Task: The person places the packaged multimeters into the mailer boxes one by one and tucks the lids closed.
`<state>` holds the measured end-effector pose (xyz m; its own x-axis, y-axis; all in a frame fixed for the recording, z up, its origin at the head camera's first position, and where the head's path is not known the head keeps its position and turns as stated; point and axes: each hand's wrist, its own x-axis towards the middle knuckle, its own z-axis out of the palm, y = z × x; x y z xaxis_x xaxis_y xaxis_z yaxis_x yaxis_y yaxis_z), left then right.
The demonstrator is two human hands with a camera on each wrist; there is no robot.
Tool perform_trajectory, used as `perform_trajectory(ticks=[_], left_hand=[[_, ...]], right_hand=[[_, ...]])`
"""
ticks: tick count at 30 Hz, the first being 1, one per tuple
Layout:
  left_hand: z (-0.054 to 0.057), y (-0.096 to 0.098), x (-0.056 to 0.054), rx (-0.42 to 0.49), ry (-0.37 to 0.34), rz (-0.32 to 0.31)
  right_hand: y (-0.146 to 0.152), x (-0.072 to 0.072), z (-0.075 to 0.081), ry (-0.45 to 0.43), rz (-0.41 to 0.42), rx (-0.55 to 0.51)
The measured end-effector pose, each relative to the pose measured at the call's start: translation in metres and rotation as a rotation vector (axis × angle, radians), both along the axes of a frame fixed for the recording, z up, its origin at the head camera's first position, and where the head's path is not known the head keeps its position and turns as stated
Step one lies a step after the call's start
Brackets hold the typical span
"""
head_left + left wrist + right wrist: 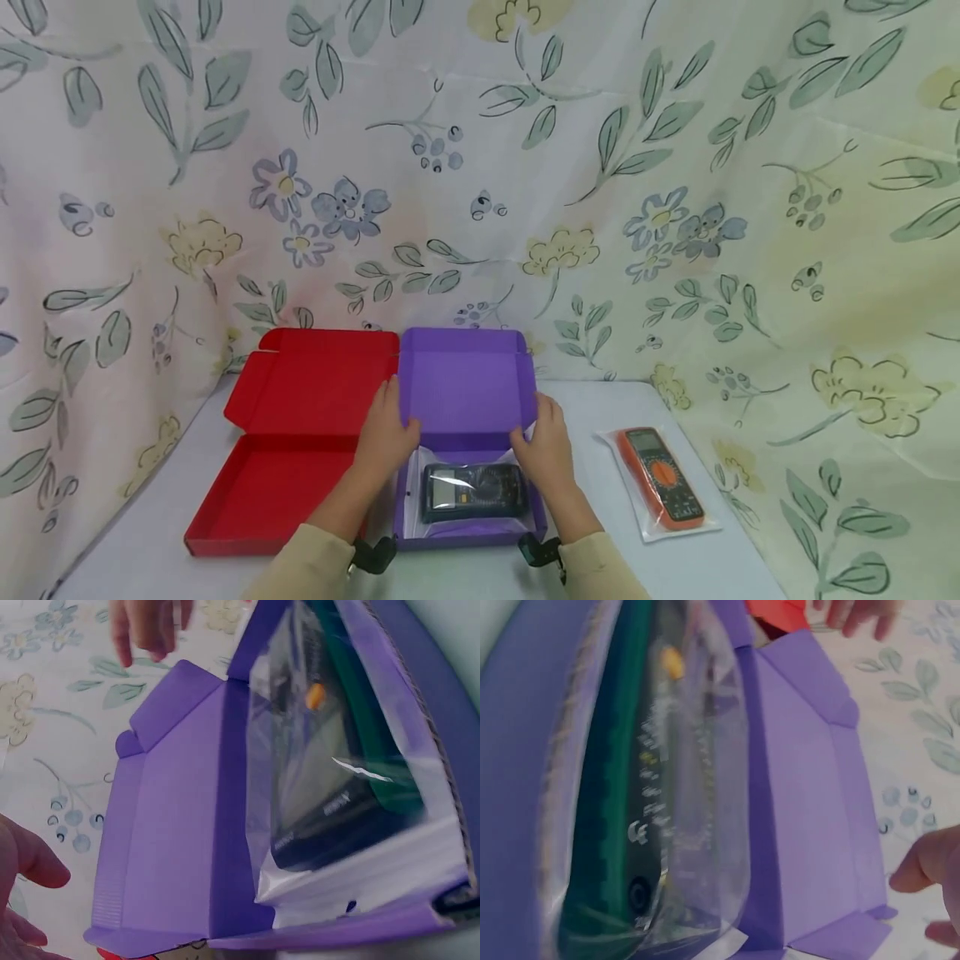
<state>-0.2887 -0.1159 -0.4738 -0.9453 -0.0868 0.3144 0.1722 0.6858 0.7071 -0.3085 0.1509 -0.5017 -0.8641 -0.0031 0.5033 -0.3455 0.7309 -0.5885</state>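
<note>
A purple cardboard box [402,500] lies with its lid [465,379] raised. Inside it, in a clear plastic bag, rests a dark green multimeter [474,492] with a grey display and a small orange button. My left hand [386,433] is at the left edge of the lid, fingers extended and thumb apart. Opposite it, my right hand [547,446] is by the lid's right edge, its fingers also extended. Both wrist views show the left thumb [41,859] and right thumb [922,862] apart from the purple lid, with nothing between the fingers.
To the left lies an open red box [255,492], its lid leaning back beside the purple one. An orange multimeter [663,479] in a clear bag lies on the white table [592,475] at the right. A floral cloth [480,167] hangs behind.
</note>
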Motion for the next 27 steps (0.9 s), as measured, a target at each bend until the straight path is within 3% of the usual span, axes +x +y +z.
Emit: perform_trajectory(ticks=[5, 10, 15, 27], left_hand=[[-0.0005, -0.001, -0.0042, 0.173, -0.13, -0.046], [0.0011, 0.0001, -0.0037, 0.281, -0.201, -0.059], [0.0034, 0.0027, -0.0024, 0.306, -0.225, -0.061], [0.0075, 0.0064, 0.0029, 0.333, -0.249, -0.071]], right_hand=[[0.0029, -0.0004, -0.0027, -0.151, 0.065, -0.1], [0.0048, -0.0014, -0.0048, -0.284, 0.109, -0.183], [0.0046, -0.0027, -0.0049, -0.338, 0.137, -0.222], [0.0023, 0.0015, -0.0025, -0.351, 0.177, -0.255]])
